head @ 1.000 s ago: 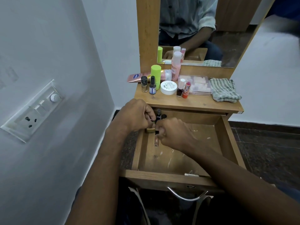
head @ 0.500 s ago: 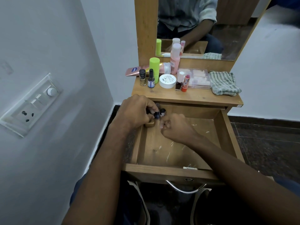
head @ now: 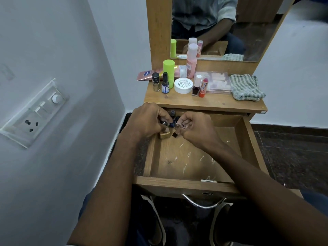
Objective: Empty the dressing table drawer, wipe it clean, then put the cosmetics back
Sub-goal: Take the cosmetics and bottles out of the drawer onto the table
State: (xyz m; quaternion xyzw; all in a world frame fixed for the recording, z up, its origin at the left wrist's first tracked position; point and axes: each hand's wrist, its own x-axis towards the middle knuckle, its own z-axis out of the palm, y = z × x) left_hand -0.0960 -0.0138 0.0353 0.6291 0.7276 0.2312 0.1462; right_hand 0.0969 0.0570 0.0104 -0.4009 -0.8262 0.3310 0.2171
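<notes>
The wooden drawer (head: pixel 193 186) is pulled out below the dressing table top (head: pixel 204 103). Both hands are at its back left corner. My left hand (head: pixel 149 119) grips small dark nail polish bottles (head: pixel 167 123), with a gold-capped bottle (head: pixel 164 134) under it. My right hand (head: pixel 197 128) pinches a small clear bottle with a dark cap (head: pixel 178 130). On the top stand a green-capped bottle (head: pixel 168 72), a pink bottle (head: pixel 191 63), a white jar (head: pixel 183 85), nail polishes (head: pixel 165 84) and a lip balm (head: pixel 203 87).
A striped cloth (head: pixel 245 87) lies folded at the top's right end beside a clear plastic box (head: pixel 218 82). A mirror (head: pixel 221 27) rises behind. A white wall with a switch panel (head: pixel 33 112) is close on the left. The drawer handle (head: pixel 204 203) faces me.
Both hands have stayed at the drawer's back left corner. My right hand has lifted and turned so that the small clear bottle now shows between its fingers.
</notes>
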